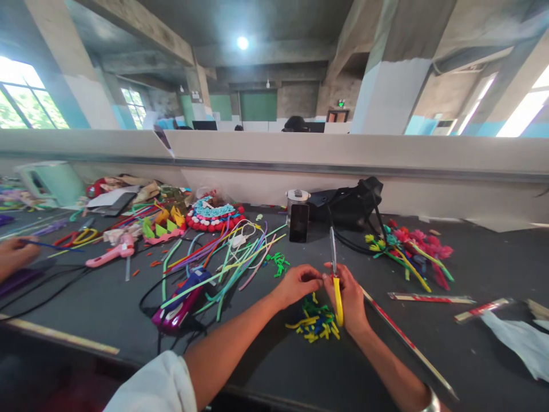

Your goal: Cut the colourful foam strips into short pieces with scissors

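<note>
The right hand (350, 297) is curled closed around the yellow handle of 1 pair of scissors (338, 300). The scissors stand roughly upright above the table (266, 366), blades pointing away from the person; the blade gap cannot be determined. The left hand (300, 284) is partly closed, with thumb and fingers drawn together just beside the right hand. Whether it grips anything cannot be determined.

A pile of short cut pieces (317, 326), coloured yellow, green and blue, lies on the table below the 2 hands. A smaller pile of green pieces (278, 263) lies beyond the left hand. Long coloured fuzzy sticks (244, 260) lie loosely to the left, beside a purple power strip (180, 306).

A phone (299, 223) stands upright against a jar (298, 197) beyond the hands. A black bag (358, 200) lies to the right of the jar. Fuzzy flowers (429, 252) lie farther right. At the far left, a co-worker's hand (16, 257) holds 1 blue stick (54, 246).
</note>
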The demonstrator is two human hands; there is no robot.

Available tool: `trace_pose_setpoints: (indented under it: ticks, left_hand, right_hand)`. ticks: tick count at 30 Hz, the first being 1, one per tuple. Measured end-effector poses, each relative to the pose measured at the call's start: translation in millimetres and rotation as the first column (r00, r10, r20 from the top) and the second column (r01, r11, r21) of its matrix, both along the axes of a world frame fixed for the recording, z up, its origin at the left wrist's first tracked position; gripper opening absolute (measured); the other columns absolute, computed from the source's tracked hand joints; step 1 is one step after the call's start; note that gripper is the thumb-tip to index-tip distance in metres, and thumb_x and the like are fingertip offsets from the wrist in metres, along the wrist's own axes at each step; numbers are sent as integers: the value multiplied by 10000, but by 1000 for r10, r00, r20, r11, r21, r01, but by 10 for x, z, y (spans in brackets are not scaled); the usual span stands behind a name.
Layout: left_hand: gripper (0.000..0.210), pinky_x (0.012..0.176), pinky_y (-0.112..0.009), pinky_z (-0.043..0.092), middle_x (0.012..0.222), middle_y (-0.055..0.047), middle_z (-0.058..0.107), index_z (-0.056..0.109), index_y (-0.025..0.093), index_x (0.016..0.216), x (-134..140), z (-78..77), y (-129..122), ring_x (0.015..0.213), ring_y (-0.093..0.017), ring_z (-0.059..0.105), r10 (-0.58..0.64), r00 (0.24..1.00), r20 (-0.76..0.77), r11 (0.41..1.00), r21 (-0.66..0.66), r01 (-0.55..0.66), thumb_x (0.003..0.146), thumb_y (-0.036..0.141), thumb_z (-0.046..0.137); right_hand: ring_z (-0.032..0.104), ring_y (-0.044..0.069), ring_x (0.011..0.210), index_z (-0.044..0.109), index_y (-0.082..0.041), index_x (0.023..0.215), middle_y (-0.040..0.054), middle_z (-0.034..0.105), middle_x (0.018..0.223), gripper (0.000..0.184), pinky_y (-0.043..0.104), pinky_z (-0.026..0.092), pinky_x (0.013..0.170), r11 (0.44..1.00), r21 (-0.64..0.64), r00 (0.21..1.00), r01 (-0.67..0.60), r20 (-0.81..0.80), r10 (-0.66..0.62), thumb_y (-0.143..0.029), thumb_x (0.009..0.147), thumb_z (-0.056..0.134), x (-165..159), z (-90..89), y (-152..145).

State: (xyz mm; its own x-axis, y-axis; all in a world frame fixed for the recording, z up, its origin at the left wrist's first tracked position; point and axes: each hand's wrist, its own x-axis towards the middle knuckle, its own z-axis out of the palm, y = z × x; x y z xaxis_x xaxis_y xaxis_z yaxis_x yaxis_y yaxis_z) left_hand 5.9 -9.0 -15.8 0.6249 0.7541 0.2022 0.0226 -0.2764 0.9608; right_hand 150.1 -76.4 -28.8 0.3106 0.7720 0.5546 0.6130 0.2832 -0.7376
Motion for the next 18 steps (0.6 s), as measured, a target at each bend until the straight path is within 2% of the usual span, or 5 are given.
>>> trace_pose_setpoints:
  ticks: [4,7,13,18]
  left_hand:
    - [239,637,-237,390,720,-14,604,662,136,772,-5,14,-28,662,-119,508,-21,1000,8,999,-40,21,714,368,659]
    - [240,630,-237,382,681,-2,594,659,140,749,-8,-9,-14,638,-113,497,-36,999,11,992,-123,37,693,373,674]
    - [176,634,-236,371,622,18,575,634,136,678,-21,-7,1,602,-100,483,-76,995,64,952,-293,92,632,296,690]
    - [105,623,-240,360,612,14,583,658,139,676,-29,8,7,589,-99,483,-73,994,81,940,-329,96,601,212,665]
  right_hand:
    - [586,139,725,565,-191,1058,39,631,950,292,259,475,687,1000,5,1000,13,-19,-13,-393,855,504,-8,3,-9]
    - [584,141,725,568,-191,1056,46,628,965,304,261,477,683,1000,-3,1000,13,-9,-13,-409,855,505,-17,-3,-9]
    - [606,150,741,578,-189,1055,54,643,969,331,264,482,683,1000,-18,1000,-22,4,22,-434,840,521,-52,-5,-22]
    - [583,124,642,582,-192,1047,30,644,896,305,246,472,640,996,-2,996,90,4,-90,-417,854,510,-53,28,-50]
